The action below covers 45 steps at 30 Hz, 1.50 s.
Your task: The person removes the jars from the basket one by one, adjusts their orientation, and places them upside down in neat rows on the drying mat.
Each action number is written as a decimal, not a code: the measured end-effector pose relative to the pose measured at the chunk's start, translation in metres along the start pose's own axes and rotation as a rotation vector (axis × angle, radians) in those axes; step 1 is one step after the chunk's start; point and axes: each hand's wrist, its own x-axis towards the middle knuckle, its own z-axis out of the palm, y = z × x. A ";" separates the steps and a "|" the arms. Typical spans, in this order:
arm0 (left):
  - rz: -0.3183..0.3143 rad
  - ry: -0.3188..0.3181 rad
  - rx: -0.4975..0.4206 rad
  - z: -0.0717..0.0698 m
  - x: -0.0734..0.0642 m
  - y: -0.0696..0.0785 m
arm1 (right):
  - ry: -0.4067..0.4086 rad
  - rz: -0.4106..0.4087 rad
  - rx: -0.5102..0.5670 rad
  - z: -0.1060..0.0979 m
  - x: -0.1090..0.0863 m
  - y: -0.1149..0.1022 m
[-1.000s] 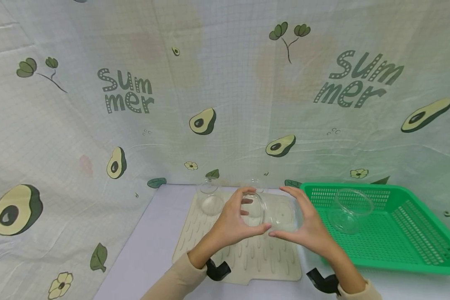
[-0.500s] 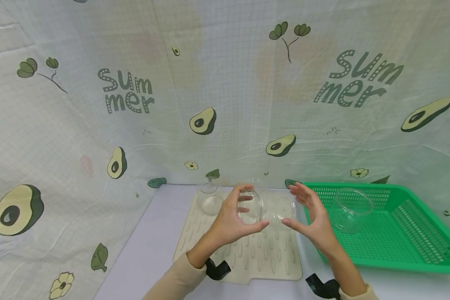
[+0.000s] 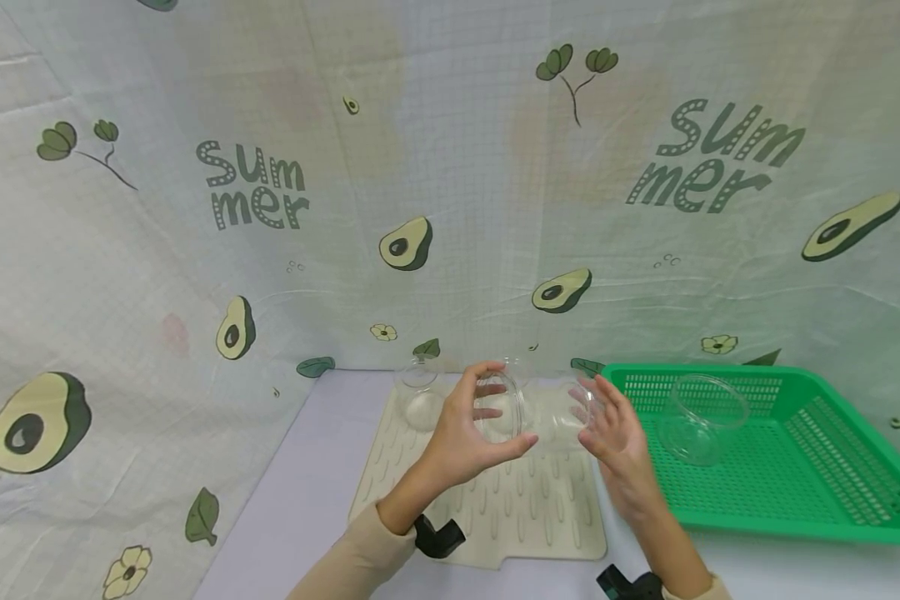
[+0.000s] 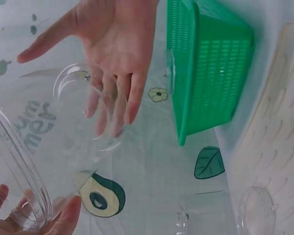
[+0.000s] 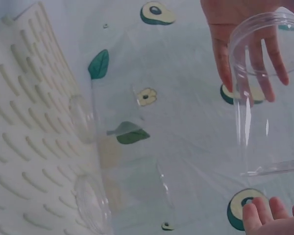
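My left hand (image 3: 468, 429) grips a clear jar (image 3: 551, 417) near its thick rim, thumb below and fingers curled around the far side. The jar lies on its side in the air over the beige ribbed mat (image 3: 525, 508), its base pointing right. At that base is my right hand (image 3: 618, 437), fingers extended and palm turned toward the jar. In the left wrist view, the right hand's fingers (image 4: 108, 98) show through the clear base. The right wrist view shows the jar wall (image 5: 267, 127) between the two hands.
Two more clear jars stand at the back of the mat, the left jar (image 3: 422, 408) in plain view and the other partly behind my left hand. A green basket (image 3: 795, 529) on the right holds another clear jar (image 3: 697, 425). A printed curtain (image 3: 450, 167) hangs behind.
My right hand let go of the jar's base, drew away to the right, then came back to it with fingers straighter. My left hand keeps its hold on the jar.
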 end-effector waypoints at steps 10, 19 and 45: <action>0.015 0.048 -0.058 0.007 0.002 -0.004 | -0.106 0.066 0.289 0.005 -0.004 0.021; 0.060 0.026 -0.136 0.014 0.001 -0.008 | -0.192 0.176 0.503 0.012 -0.009 0.025; 0.170 -0.008 -0.218 0.005 -0.005 0.012 | -0.064 0.294 0.811 0.028 -0.007 0.021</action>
